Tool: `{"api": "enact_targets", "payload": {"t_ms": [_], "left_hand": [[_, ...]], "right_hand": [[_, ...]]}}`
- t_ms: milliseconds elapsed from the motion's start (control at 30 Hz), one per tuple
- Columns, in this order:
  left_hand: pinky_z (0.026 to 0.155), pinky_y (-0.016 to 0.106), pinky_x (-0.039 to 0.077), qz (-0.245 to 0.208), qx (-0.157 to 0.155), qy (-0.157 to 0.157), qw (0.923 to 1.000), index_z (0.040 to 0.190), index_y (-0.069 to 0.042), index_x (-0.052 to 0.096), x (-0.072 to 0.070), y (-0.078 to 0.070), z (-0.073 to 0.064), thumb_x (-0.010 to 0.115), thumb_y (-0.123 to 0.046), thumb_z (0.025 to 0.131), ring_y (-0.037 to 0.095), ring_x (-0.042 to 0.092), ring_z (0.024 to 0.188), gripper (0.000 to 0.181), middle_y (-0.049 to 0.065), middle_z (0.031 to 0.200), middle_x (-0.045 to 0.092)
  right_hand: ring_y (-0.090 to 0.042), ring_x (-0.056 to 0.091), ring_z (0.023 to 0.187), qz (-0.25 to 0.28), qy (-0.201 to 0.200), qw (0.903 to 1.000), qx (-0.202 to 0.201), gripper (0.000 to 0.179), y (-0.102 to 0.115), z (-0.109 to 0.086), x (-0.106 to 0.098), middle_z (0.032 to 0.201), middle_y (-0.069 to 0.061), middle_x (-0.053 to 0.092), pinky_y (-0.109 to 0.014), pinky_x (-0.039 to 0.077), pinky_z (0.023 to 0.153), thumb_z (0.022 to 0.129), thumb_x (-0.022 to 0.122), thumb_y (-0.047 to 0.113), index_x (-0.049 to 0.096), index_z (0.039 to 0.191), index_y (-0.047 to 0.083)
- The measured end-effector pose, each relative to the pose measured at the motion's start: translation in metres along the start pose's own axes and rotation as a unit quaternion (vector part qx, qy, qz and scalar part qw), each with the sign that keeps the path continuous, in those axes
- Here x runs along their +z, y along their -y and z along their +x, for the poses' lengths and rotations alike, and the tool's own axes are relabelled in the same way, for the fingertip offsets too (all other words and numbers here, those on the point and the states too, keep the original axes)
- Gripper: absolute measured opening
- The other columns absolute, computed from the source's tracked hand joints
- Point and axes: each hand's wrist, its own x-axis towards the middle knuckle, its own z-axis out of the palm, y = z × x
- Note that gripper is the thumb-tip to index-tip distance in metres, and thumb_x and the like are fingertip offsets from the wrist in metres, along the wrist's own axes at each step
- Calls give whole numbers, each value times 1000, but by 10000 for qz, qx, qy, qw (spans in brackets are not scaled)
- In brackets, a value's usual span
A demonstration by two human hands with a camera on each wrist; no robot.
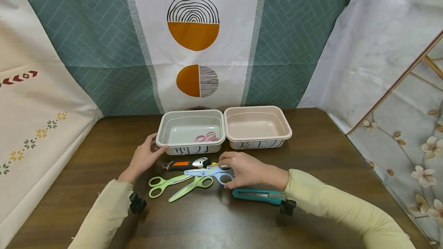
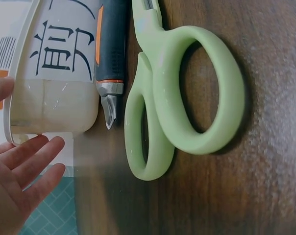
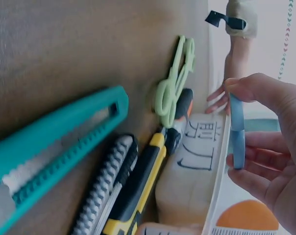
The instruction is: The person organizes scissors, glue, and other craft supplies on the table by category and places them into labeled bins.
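Observation:
Blue scissors [image 1: 214,172] are pinched by the handles in my right hand [image 1: 245,169], above the table. The right wrist view shows the blue handles [image 3: 237,132] edge-on between thumb and fingers. My left hand [image 1: 147,156] touches the left front corner of the pale grey-green box [image 1: 197,150], thumb at the rim and fingers along its side. Pink scissors [image 1: 207,137] lie in that box. Green scissors [image 1: 166,184], apparently two pairs, lie in front. An orange-and-black utility knife [image 1: 183,165] lies between them and the box.
A beige box [image 1: 257,143] stands to the right of the grey-green one. A teal cutter [image 1: 259,196] lies below my right hand. The right wrist view also shows a yellow-and-black cutter [image 3: 138,186] and a dark ridged cutter [image 3: 106,183]. Patterned cloth [image 1: 290,49] hangs behind the table.

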Motion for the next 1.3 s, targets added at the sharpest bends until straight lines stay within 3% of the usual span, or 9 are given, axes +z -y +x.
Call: {"api": "enact_targets", "payload": {"t_ms": [367,633,1000,1300], "left_hand": [[76,46,47,29,32,15,10000,134,1,32,0,1,1,59,-39,86,33,58,98,68,23,119,55],[79,47,46,-16,87,-1,10000,134,1,32,-2,1,0,59,-37,87,34,58,98,67,24,119,55],[77,46,46,21,82,9,10000,133,1,33,-1,1,3,59,-39,86,33,58,97,67,23,117,56],[76,45,46,-14,87,6,10000,133,2,33,0,1,3,60,-37,86,33,59,96,67,23,117,56]], "right_hand": [[-14,55,95,-302,-353,9987,-225,53,-15,7,-14,108,-5,57,-26,45,82,65,77,30,63,107,1],[-15,55,97,-207,-156,9995,-168,53,-20,16,-24,112,-7,58,-27,46,80,66,77,30,63,109,1],[-17,56,89,-249,-554,9978,-272,52,-33,31,-36,113,-10,57,-26,46,77,67,76,25,62,109,-2],[-21,56,100,-141,-662,9977,-29,52,-46,45,-42,116,-14,57,-31,46,84,68,76,22,61,112,-2]]}}
